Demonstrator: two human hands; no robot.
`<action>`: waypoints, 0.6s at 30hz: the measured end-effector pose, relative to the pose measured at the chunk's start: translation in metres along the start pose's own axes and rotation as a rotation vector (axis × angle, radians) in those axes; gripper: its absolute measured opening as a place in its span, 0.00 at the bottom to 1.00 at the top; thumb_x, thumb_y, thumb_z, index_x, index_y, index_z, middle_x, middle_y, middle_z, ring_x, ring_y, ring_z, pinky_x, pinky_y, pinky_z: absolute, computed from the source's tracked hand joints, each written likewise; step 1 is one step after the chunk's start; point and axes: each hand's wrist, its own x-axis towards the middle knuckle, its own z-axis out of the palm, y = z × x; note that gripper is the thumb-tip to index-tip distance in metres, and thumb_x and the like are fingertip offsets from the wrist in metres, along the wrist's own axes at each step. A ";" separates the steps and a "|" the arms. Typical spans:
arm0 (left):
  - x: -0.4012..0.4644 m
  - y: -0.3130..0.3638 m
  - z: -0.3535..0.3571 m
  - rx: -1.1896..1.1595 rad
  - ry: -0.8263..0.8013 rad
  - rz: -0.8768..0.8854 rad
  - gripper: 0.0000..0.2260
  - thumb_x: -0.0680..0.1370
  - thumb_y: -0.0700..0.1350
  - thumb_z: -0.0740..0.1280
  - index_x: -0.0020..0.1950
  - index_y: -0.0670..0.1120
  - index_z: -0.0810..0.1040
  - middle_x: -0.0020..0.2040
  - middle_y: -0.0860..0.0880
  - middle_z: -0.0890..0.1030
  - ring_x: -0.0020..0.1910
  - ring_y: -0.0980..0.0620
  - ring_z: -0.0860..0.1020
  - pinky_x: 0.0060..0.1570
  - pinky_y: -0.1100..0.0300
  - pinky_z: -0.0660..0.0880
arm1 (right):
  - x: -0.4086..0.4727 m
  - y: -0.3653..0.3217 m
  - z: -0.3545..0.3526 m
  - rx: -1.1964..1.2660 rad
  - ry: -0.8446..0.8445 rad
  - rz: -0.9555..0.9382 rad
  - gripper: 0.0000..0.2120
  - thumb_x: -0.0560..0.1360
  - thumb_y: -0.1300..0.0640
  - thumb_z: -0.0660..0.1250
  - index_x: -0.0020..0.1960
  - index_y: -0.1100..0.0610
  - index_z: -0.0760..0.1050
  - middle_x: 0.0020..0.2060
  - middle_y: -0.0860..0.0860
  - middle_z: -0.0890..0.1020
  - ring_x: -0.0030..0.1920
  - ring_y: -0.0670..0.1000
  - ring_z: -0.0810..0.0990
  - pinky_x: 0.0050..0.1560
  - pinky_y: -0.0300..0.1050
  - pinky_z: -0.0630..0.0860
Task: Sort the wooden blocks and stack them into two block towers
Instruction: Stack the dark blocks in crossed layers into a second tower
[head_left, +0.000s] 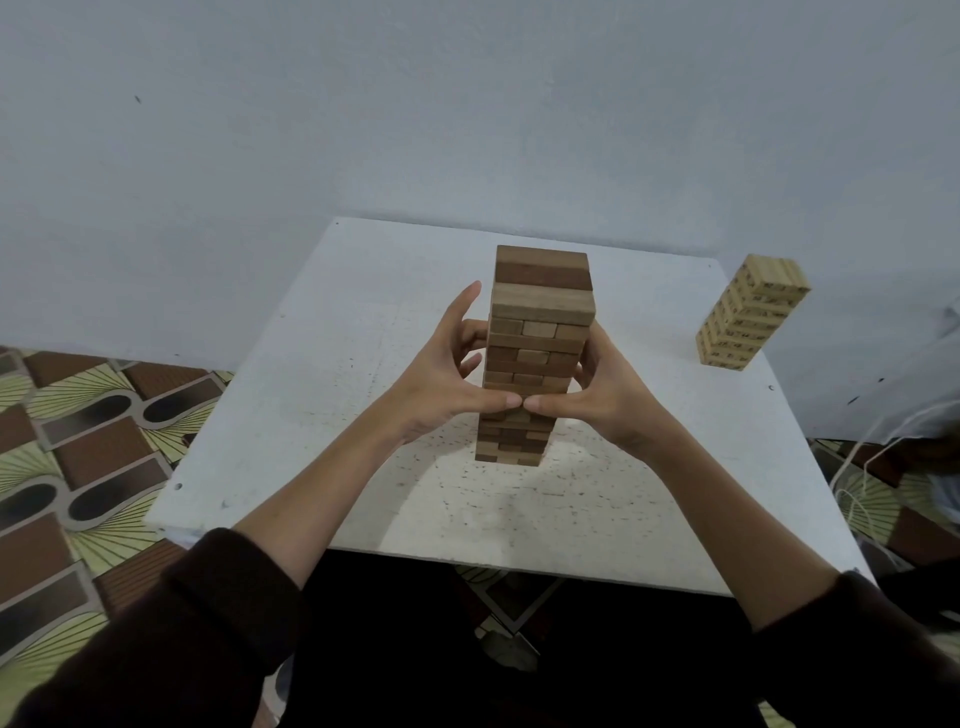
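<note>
A tall tower of brown and tan wooden blocks (540, 312) stands in the middle of the white table (322, 374). My left hand (447, 379) lies against its left side with straight, spread fingers. My right hand (597, 389) cups its right side, the fingers curved around the far edge. Both thumbs meet in front of the tower, touching tip to tip across its lower half. A second, shorter tower of pale printed blocks (748, 312) stands alone at the table's far right corner.
The table backs onto a pale blue wall. Patterned floor tiles (78, 441) show on the left and right. White cords (862, 467) hang off the right side of the table. My dark sleeves fill the bottom corners.
</note>
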 end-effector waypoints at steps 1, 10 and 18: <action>0.000 0.000 0.000 -0.003 -0.001 0.001 0.49 0.64 0.38 0.78 0.77 0.53 0.53 0.61 0.45 0.75 0.64 0.52 0.74 0.69 0.43 0.66 | 0.000 0.000 0.000 0.005 -0.002 0.000 0.43 0.60 0.54 0.78 0.70 0.54 0.62 0.59 0.46 0.77 0.64 0.50 0.73 0.69 0.62 0.64; -0.002 -0.006 0.000 0.018 -0.045 -0.028 0.50 0.63 0.39 0.78 0.77 0.51 0.52 0.63 0.48 0.74 0.65 0.55 0.72 0.69 0.43 0.66 | -0.003 0.004 0.003 0.027 -0.018 0.008 0.46 0.59 0.56 0.80 0.71 0.54 0.61 0.59 0.46 0.77 0.65 0.49 0.73 0.70 0.63 0.63; -0.001 -0.009 0.001 0.009 -0.023 -0.029 0.49 0.63 0.39 0.78 0.77 0.50 0.54 0.62 0.47 0.75 0.64 0.53 0.73 0.69 0.43 0.66 | -0.003 0.007 0.005 0.026 0.001 0.021 0.43 0.60 0.60 0.79 0.69 0.52 0.62 0.58 0.45 0.77 0.64 0.47 0.73 0.70 0.61 0.63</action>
